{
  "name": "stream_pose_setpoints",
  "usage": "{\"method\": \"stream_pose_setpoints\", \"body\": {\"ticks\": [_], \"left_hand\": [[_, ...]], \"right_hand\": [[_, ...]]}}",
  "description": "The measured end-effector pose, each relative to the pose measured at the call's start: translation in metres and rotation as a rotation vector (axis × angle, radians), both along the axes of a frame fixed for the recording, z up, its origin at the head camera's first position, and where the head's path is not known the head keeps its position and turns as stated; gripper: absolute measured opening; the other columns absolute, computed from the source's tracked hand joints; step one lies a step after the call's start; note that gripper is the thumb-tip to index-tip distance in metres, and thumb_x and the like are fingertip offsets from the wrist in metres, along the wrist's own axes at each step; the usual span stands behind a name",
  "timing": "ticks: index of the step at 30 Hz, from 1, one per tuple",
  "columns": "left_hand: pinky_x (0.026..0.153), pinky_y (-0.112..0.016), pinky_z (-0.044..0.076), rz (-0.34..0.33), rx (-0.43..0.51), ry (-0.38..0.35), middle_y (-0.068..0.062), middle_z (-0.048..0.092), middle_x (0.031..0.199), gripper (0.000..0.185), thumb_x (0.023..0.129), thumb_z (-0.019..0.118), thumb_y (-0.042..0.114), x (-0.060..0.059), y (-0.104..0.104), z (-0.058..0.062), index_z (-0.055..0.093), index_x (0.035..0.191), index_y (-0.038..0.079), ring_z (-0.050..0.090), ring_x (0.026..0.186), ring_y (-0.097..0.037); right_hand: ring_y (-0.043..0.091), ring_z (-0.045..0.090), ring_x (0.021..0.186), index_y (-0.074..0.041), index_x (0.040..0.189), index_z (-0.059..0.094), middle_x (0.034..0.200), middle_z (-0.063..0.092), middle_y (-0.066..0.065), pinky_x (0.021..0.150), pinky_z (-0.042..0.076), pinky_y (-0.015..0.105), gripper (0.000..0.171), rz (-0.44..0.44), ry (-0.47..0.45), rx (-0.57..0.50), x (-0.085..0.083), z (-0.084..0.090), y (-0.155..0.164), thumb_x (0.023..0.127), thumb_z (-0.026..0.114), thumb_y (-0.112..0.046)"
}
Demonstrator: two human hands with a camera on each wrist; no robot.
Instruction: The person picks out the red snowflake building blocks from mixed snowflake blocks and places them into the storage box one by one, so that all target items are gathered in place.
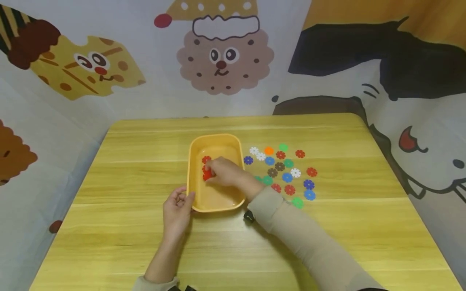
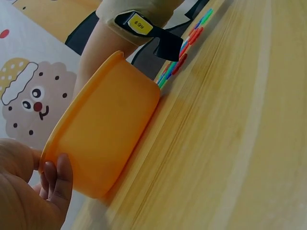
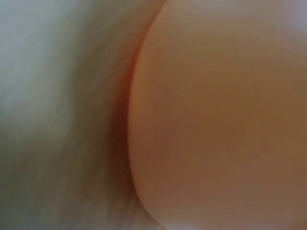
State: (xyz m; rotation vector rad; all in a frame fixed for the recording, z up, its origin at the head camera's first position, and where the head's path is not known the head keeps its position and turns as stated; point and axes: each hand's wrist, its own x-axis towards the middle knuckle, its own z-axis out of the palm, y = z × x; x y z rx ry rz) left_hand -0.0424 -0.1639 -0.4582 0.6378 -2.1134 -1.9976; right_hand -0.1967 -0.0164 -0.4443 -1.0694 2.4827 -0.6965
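A yellow-orange plastic tub (image 1: 223, 197) sits on the table. My left hand (image 1: 177, 206) pinches its rim at the near left corner, thumb over the edge and fingers against the outer wall, as the left wrist view also shows. Reaching across the tub's right side, my right hand (image 1: 225, 171) is down inside, thumb and fingertips pinching a red notched disc (image 1: 207, 175). Another red disc (image 1: 206, 159) lies just beyond it on the tub floor; one between them is partly covered by the fingers. The right wrist view is filled with the blurred tub wall (image 3: 216, 120).
To the right of the tub lie several loose notched discs, among them a blue disc (image 1: 287, 177), a white disc (image 1: 295, 173) and a brown disc (image 1: 279, 166). My right forearm hides some of that area. Cartoon-printed cloth hangs behind the wooden table (image 1: 127, 161).
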Motion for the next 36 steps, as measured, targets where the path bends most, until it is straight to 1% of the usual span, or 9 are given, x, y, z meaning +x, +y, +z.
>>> {"method": "stream_pose_setpoints", "body": {"ticks": [4, 10, 14, 18, 22, 26, 29, 32, 36], "left_hand": [[0.055, -0.025, 0.059, 0.000, -0.001, -0.005, -0.009, 0.058, 0.083, 0.026, 0.098, 0.066, 0.007, 0.000, 0.000, 0.000, 0.062, 0.121, -0.003, 0.060, 0.062, -0.011], [0.054, -0.025, 0.059, -0.003, -0.001, -0.001, -0.008, 0.057, 0.082, 0.026, 0.098, 0.066, 0.007, -0.002, 0.000, -0.002, 0.062, 0.121, -0.003, 0.060, 0.062, -0.011], [0.054, -0.025, 0.059, -0.005, -0.004, 0.002, -0.008, 0.057, 0.082, 0.025, 0.098, 0.065, 0.006, -0.002, 0.001, -0.002, 0.062, 0.121, -0.003, 0.060, 0.062, -0.011], [0.053, -0.025, 0.058, 0.008, -0.009, 0.008, -0.008, 0.057, 0.082, 0.025, 0.098, 0.064, 0.006, -0.002, 0.001, -0.003, 0.062, 0.121, -0.003, 0.060, 0.061, -0.011], [0.052, -0.025, 0.058, 0.017, -0.023, 0.015, -0.008, 0.057, 0.081, 0.024, 0.099, 0.064, 0.006, -0.001, 0.001, -0.004, 0.063, 0.121, -0.004, 0.059, 0.060, -0.010], [0.052, -0.025, 0.058, 0.018, -0.022, 0.017, -0.007, 0.057, 0.081, 0.025, 0.099, 0.064, 0.007, -0.001, 0.000, -0.004, 0.062, 0.121, -0.004, 0.059, 0.060, -0.010], [0.052, -0.025, 0.058, 0.023, -0.016, 0.020, -0.007, 0.057, 0.081, 0.024, 0.099, 0.064, 0.006, -0.001, 0.000, -0.004, 0.062, 0.121, -0.004, 0.059, 0.060, -0.010], [0.052, -0.025, 0.058, 0.025, -0.008, 0.020, -0.007, 0.057, 0.082, 0.024, 0.099, 0.063, 0.005, -0.001, 0.000, -0.004, 0.062, 0.121, -0.003, 0.059, 0.060, -0.010], [0.052, -0.025, 0.058, 0.024, -0.002, 0.016, -0.007, 0.057, 0.081, 0.024, 0.098, 0.063, 0.005, -0.001, 0.001, -0.003, 0.062, 0.121, -0.004, 0.059, 0.060, -0.010]], "right_hand": [[0.012, 0.054, 0.068, -0.012, 0.106, 0.067, 0.076, 0.060, -0.002, 0.063, 0.048, 0.022, 0.025, 0.009, -0.006, 0.041, 0.002, 0.000, 0.000, 0.089, 0.080, -0.025], [0.012, 0.054, 0.070, -0.010, 0.110, 0.066, 0.078, 0.060, -0.002, 0.066, 0.049, 0.023, 0.030, 0.015, -0.009, 0.033, 0.001, 0.000, 0.001, 0.088, 0.081, -0.025], [0.013, 0.055, 0.072, -0.009, 0.108, 0.066, 0.079, 0.060, -0.002, 0.067, 0.050, 0.023, 0.028, 0.016, 0.006, -0.022, 0.000, 0.000, 0.001, 0.089, 0.080, -0.025], [0.014, 0.057, 0.076, -0.008, 0.106, 0.066, 0.082, 0.062, 0.000, 0.071, 0.050, 0.026, 0.028, 0.039, 0.053, -0.096, 0.001, 0.004, 0.000, 0.091, 0.079, -0.027], [0.016, 0.059, 0.081, -0.007, 0.106, 0.066, 0.088, 0.065, 0.001, 0.074, 0.050, 0.027, 0.028, 0.051, 0.087, -0.132, 0.004, 0.009, 0.001, 0.092, 0.077, -0.029], [0.015, 0.059, 0.076, -0.006, 0.109, 0.066, 0.093, 0.068, 0.003, 0.074, 0.051, 0.026, 0.029, 0.047, 0.095, -0.181, 0.007, 0.015, 0.004, 0.093, 0.076, -0.028], [0.014, 0.059, 0.072, -0.005, 0.112, 0.066, 0.097, 0.070, 0.005, 0.071, 0.052, 0.026, 0.031, 0.048, 0.094, -0.228, 0.010, 0.018, 0.007, 0.093, 0.077, -0.026], [0.014, 0.060, 0.073, -0.004, 0.114, 0.066, 0.096, 0.070, 0.006, 0.069, 0.052, 0.025, 0.033, 0.036, 0.094, -0.253, 0.012, 0.020, 0.011, 0.092, 0.078, -0.025], [0.013, 0.060, 0.078, -0.004, 0.116, 0.067, 0.094, 0.068, 0.004, 0.069, 0.053, 0.023, 0.035, 0.004, 0.086, -0.254, 0.016, 0.020, 0.021, 0.092, 0.078, -0.026]]}}
